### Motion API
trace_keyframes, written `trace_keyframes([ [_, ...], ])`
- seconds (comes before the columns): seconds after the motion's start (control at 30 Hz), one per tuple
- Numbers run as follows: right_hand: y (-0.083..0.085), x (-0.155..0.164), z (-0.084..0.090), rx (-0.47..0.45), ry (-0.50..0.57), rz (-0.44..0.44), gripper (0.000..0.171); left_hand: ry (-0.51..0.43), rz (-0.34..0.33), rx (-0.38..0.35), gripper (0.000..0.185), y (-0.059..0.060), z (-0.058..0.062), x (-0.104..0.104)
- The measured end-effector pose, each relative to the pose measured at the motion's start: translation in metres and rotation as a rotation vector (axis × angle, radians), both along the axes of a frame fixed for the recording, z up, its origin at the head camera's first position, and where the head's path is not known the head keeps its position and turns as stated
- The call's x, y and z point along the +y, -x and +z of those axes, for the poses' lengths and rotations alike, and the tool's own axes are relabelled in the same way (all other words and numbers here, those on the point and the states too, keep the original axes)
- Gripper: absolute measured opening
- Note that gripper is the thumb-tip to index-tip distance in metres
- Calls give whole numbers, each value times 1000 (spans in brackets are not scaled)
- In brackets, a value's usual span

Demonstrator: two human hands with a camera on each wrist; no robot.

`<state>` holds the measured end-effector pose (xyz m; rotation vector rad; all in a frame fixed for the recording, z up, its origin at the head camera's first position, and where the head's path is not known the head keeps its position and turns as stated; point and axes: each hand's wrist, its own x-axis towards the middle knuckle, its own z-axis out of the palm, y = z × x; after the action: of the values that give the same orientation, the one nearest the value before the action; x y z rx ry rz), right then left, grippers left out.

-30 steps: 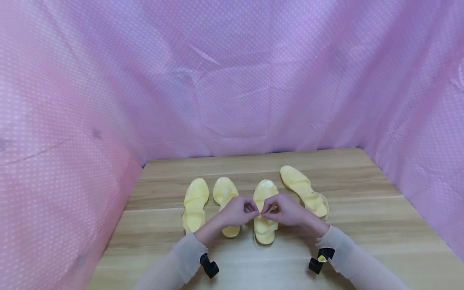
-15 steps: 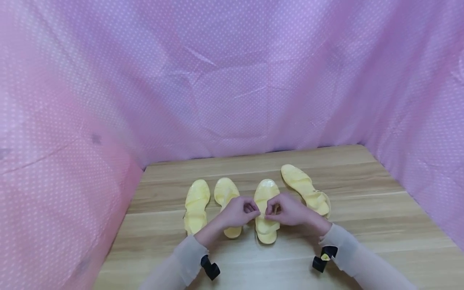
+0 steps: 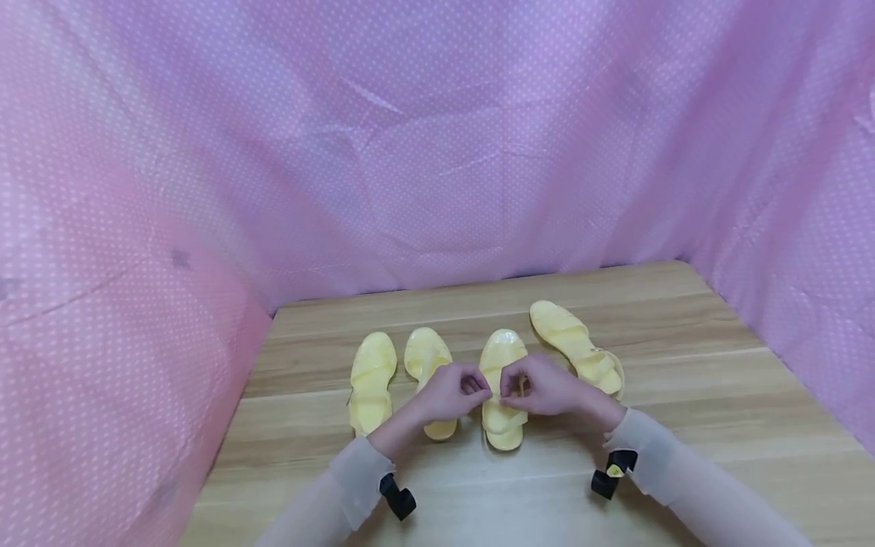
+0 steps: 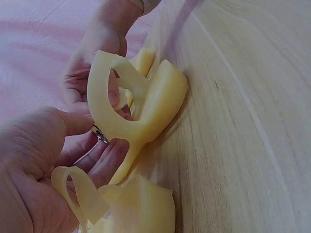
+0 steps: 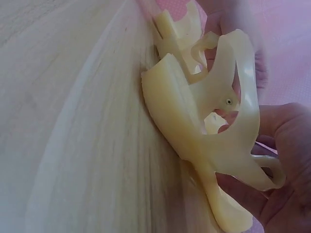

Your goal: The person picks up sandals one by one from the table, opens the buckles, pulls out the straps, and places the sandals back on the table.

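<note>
Yellow sandal (image 3: 502,395), third from the left in a row of four on the wooden table (image 3: 683,395), lies under both hands. Left hand (image 3: 447,391) and right hand (image 3: 547,389) meet above its middle, each with curled fingers pinching the sandal's ankle strap (image 4: 104,104). Left of this sandal lie two more sandals (image 3: 372,376); the fourth sandal (image 3: 574,349) lies angled just to its right.
</note>
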<state>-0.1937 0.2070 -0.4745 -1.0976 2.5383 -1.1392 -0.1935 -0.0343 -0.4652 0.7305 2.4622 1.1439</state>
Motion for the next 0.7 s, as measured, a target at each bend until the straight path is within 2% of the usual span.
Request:
trace_keyframes([
  [0.13,1,0,-1,11,-15,10,18,-5,16,-7,8,-1,-1,-3],
  [0.27,1,0,-3,36,-21,2,20,-17,40,19,8,-4,-2,-6],
  [0.33,2,-2,-2,27,-4,-23,20,-27,64,58,9,-8,-1,-5],
  [0.43,6,-5,4,1,54,-90,16,-9,102,144,29,-21,6,-1],
  [0.5,11,-6,9,12,73,-146,10,66,122,202,56,-35,12,4],
  [0.57,16,-7,14,47,49,-205,3,175,98,249,76,-49,17,9],
  [0.63,22,-8,16,101,-37,-256,13,288,54,296,87,-60,19,17],
  [0.7,26,-11,16,119,-151,-300,28,362,22,329,88,-66,19,24],
])
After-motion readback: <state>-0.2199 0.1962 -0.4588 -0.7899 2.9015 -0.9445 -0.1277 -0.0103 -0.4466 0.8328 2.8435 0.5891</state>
